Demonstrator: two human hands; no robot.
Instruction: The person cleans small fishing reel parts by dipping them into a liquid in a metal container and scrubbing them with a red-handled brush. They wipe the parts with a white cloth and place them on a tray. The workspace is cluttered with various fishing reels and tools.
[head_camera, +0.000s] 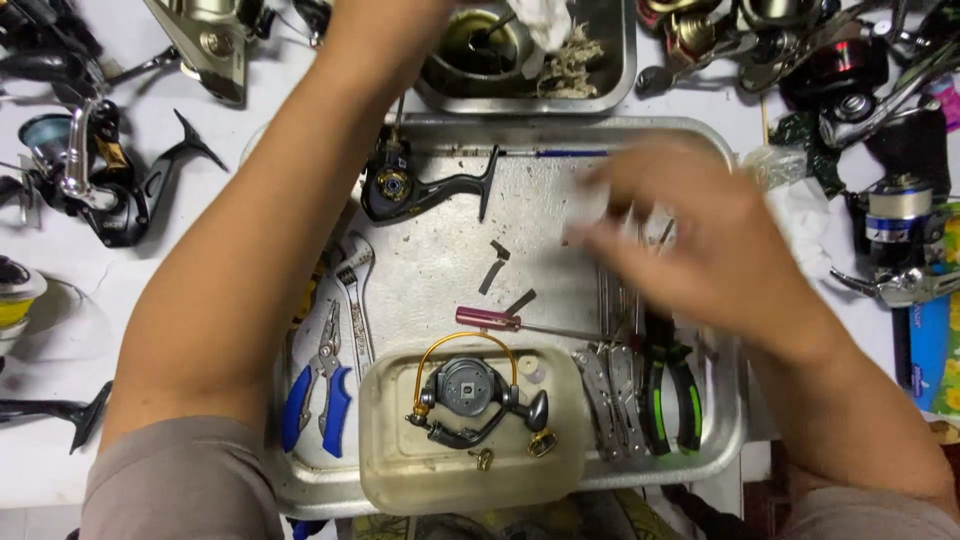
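My left forearm reaches up across the big metal tray (560, 128). My left hand (385, 30) is cut off by the top edge beside a small metal pan (520, 100), so its grip is hidden. My right hand (690, 235) hovers blurred over the tray's right half, fingers spread and nothing in them. A black reel body (415, 188) lies just under my left wrist. A red-handled screwdriver (490, 319) lies mid-tray. Below it, a clear plastic tub (400, 470) holds a grey reel rotor with a gold bail wire (468, 388).
Blue-handled pliers (318, 392) and a wrench (355, 285) lie on the tray's left side. A steel multi-tool (608, 385) and green-and-black pliers (672, 390) lie on its right. Fishing reels (95, 170) crowd the white table on both sides. The small pan holds a cup and a cloth (545, 25).
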